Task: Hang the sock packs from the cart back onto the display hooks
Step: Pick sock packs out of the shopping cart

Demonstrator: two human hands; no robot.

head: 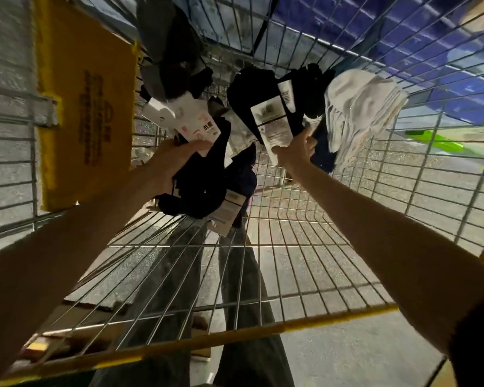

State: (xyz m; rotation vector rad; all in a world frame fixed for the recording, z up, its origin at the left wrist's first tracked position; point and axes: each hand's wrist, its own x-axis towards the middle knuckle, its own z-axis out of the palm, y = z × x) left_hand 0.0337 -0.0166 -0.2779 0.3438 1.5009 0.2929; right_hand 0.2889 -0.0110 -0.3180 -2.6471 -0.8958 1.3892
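Gripping left hand [176,160]: fingers curled round a bundle of dark sock packs [201,180], held above the middle of the cart.
Dark bundle axis: runs near to far, with a white card [199,127] at the far end and another card hanging at the near end.
Right hand [296,149]: thumb and fingers pinch the near end of a black sock pack [252,93].
Black pack axis: points away from the hand toward the cart's far end, label [274,127] nearest the hand.
Grey socks [165,51]: heaped at the far left corner.
White socks [361,107]: lying against the right wall, just beside the black pack.
Cart [263,332]: wire grid with yellow rim; a yellow flap [87,107] on its left wall.
Room: grey speckled floor [347,358] under the cart, blue shelving [403,37] past the far right corner.
Writing: red marks and dark characters on the white card, a barcode above the label, dark print on the flap; none readable.
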